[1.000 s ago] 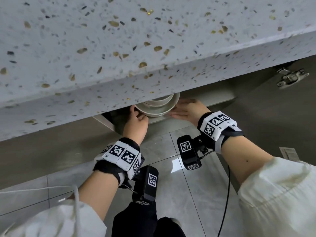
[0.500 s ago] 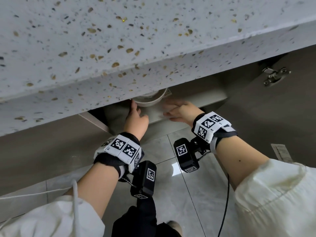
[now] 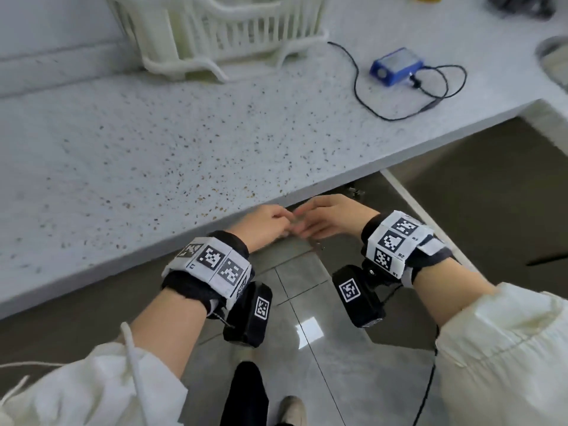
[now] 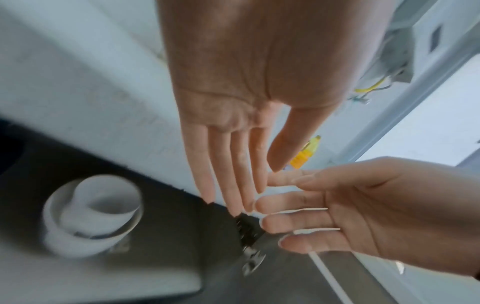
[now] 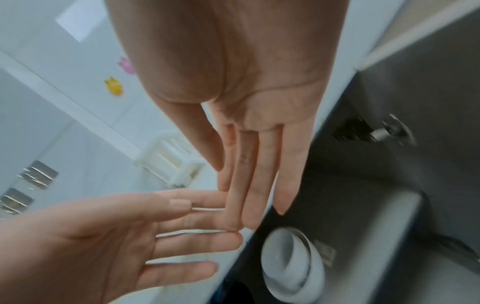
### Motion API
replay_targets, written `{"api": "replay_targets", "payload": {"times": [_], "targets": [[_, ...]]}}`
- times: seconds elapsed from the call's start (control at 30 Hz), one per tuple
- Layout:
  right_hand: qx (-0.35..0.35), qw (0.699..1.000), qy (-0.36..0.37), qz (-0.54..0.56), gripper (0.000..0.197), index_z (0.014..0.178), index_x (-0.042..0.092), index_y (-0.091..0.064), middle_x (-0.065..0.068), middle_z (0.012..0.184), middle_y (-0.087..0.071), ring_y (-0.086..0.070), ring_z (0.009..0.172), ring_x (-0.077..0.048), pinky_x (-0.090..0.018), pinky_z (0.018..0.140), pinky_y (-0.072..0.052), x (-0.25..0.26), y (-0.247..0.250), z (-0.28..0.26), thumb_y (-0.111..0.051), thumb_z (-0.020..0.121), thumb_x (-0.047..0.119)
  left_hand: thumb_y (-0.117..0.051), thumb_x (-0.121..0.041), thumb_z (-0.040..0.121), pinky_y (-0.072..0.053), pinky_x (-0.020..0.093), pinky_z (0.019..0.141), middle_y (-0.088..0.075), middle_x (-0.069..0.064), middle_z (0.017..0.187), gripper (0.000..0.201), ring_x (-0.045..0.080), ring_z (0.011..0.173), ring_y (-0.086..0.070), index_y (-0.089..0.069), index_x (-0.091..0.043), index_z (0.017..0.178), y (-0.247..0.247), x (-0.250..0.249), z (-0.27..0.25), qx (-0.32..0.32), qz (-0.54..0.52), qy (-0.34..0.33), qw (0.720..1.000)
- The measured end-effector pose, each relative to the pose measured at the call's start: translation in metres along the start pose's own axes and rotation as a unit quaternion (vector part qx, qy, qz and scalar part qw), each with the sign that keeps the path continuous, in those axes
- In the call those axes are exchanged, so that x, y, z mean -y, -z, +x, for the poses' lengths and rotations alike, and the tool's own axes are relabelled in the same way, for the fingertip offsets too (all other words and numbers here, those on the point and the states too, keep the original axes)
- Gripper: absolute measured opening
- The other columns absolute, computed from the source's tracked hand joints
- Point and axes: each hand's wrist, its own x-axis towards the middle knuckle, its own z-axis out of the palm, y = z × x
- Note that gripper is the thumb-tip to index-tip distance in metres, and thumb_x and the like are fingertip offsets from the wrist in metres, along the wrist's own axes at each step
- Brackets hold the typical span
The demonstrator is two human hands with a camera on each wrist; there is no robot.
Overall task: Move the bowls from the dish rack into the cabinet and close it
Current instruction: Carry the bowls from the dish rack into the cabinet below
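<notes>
Two stacked white bowls [image 4: 91, 214] [image 5: 293, 265] sit on the shelf inside the open cabinet under the counter; the head view hides them behind the counter edge. My left hand [image 3: 267, 222] [image 4: 239, 156] and right hand [image 3: 325, 219] [image 5: 249, 164] hover just below the counter's front edge, fingers straight and fingertips almost meeting, holding nothing. Both hands are outside the cabinet, apart from the bowls. The white dish rack [image 3: 215, 29] stands at the back of the counter; no bowl shows in the part I see. The cabinet door [image 3: 491, 210] hangs open to the right.
A blue box [image 3: 396, 66] with a black cable [image 3: 362, 96] lies on the speckled counter [image 3: 153, 149], right of the rack. A door hinge [image 5: 384, 131] is on the cabinet's inner side. Grey floor tiles [image 3: 313, 302] and my shoe [image 3: 292, 407] are below.
Both hands have let go of the bowls and drawn back out of the cabinet. My head has risen, so the counter top and rack are in view and the bowls are hidden.
</notes>
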Motion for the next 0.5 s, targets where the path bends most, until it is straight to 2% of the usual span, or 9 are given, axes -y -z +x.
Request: {"api": "replay_targets", "payload": {"times": [0.07,0.1,0.17,0.23,0.3,0.4,0.5], "targets": [[-0.017,0.999,0.027,-0.004,0.021,0.101,0.011,-0.058,-0.013,0.092,-0.065,-0.063,0.074,-0.013,-0.016,0.067,-0.052,0.037,0.017,-0.021,-0.041,0.091,0.005,-0.046,-0.009,0.087,-0.046,0.021,0.076,-0.068,0.013,0.116,0.023,0.02,0.105,-0.062,-0.063,-0.014,0.101,0.02,-0.038,-0.014,-0.012,0.007,-0.037,0.999],[-0.027,0.999,0.042,-0.003,0.022,0.102,0.01,-0.058,-0.013,0.093,-0.065,-0.063,0.075,-0.015,-0.016,0.069,-0.053,0.057,0.026,-0.031,-0.041,0.09,0.005,-0.045,-0.009,0.087,-0.047,0.026,0.083,-0.068,0.012,0.114,0.022,0.02,0.105,-0.063,-0.062,-0.016,0.098,0.032,-0.059,-0.02,-0.025,0.004,-0.059,0.998],[-0.038,0.997,0.074,0.0,0.022,0.104,0.009,-0.058,-0.012,0.092,-0.067,-0.064,0.079,-0.018,-0.024,0.082,-0.051,0.093,0.041,-0.045,-0.041,0.091,0.006,-0.043,-0.01,0.089,-0.047,0.03,0.09,-0.069,0.009,0.109,0.021,0.016,0.099,-0.063,-0.06,-0.017,0.096,0.059,-0.093,-0.031,-0.07,-0.009,-0.107,0.992],[-0.049,0.994,0.102,-0.006,0.022,0.106,0.009,-0.058,-0.01,0.091,-0.068,-0.065,0.082,-0.02,-0.029,0.088,-0.05,0.128,0.054,-0.053,-0.04,0.093,0.007,-0.042,-0.011,0.09,-0.047,0.029,0.088,-0.068,0.002,0.101,0.02,0.013,0.096,-0.063,-0.06,-0.018,0.096,0.086,-0.121,-0.039,-0.129,-0.02,-0.155,0.979],[-0.063,0.989,0.131,-0.009,0.022,0.105,0.009,-0.059,-0.008,0.091,-0.069,-0.066,0.083,-0.021,-0.03,0.087,-0.051,0.161,0.064,-0.056,-0.041,0.093,0.007,-0.041,-0.011,0.091,-0.048,0.027,0.086,-0.066,-0.003,0.097,0.02,0.01,0.093,-0.063,-0.059,-0.019,0.097,0.115,-0.143,-0.046,-0.171,-0.026,-0.197,0.965],[-0.091,0.982,0.168,0.006,0.019,0.096,0.012,-0.061,-0.009,0.091,-0.069,-0.067,0.083,-0.021,-0.031,0.085,-0.053,0.204,0.075,-0.052,-0.044,0.092,0.007,-0.042,-0.009,0.091,-0.048,0.024,0.085,-0.065,-0.002,0.1,0.024,0.01,0.091,-0.062,-0.061,-0.014,0.105,0.153,-0.164,-0.049,-0.209,-0.038,-0.237,0.948],[-0.129,0.974,0.182,0.034,0.017,0.097,0.012,-0.062,-0.01,0.095,-0.068,-0.066,0.085,-0.021,-0.029,0.084,-0.053,0.234,0.088,-0.038,-0.048,0.09,0.006,-0.041,-0.008,0.092,-0.049,0.025,0.085,-0.064,-0.001,0.104,0.027,0.011,0.095,-0.061,-0.059,-0.011,0.111,0.187,-0.176,-0.041,-0.223,-0.052,-0.245,0.942]]}}
